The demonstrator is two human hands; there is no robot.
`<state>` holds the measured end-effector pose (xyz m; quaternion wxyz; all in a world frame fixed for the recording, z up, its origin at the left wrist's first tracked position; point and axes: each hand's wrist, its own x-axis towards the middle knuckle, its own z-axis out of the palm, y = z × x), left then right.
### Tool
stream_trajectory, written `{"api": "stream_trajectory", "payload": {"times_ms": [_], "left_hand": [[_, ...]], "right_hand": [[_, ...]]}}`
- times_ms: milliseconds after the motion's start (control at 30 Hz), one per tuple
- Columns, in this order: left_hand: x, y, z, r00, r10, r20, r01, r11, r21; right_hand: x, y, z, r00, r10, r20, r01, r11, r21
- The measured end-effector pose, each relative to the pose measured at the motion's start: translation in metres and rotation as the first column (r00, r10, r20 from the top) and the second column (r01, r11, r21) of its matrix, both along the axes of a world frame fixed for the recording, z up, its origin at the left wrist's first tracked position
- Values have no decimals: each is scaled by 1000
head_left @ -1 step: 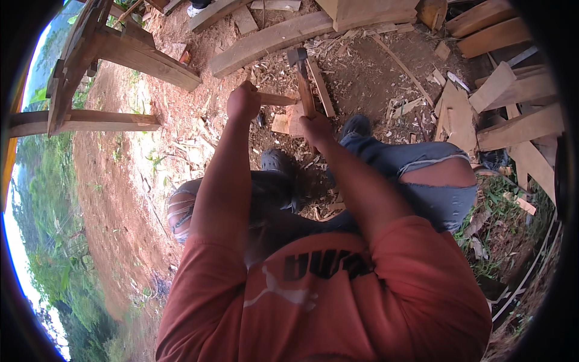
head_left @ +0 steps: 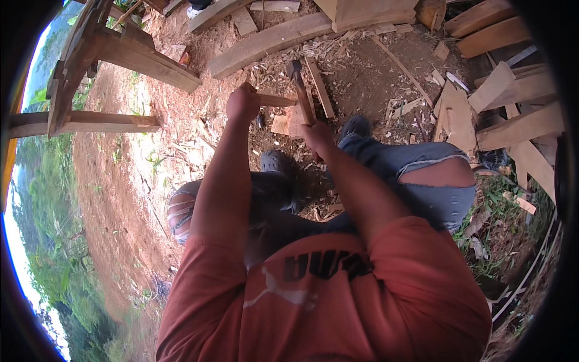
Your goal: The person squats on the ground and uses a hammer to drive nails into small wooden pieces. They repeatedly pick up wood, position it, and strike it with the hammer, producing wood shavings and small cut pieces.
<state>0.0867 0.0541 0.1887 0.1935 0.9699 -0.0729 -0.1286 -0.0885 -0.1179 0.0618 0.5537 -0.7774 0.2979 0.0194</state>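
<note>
left hand (head_left: 243, 103), fingers curled, is gripping a pale wooden stick (head_left: 276, 101); right hand (head_left: 317, 135) is clenching a brown-handled, dark-headed tool (head_left: 304, 101).

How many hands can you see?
2. The left hand, near the upper middle, is closed on a wooden stick; the right hand, farther right and slightly lower, grips a dark-headed tool. I see no others.

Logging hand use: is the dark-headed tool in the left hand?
No, the right hand grips its wooden handle; the left hand holds a wooden piece.
</note>
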Motion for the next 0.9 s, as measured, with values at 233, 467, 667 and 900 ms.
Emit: {"api": "stream_trajectory", "payload": {"times_ms": [233,467,667,900], "left_hand": [[-2,11,-8,1000,-1,20,1,1000,-10],[-5,2,1,1000,11,-6,-11,999,-35],[-1,10,-2,1000,-9,15,10,1000,-14],[-10,7,3,1000,21,-18,-21,1000,-9]], "right_hand": [[-6,-3,9,934,33,-356,69,960,271],[34,-7,27,1000,23,-10,-21,986,164],[-10,-3,-15,902,126,-414,-106,992,71],[27,-11,23,998,-22,-59,34,977,210]]}}
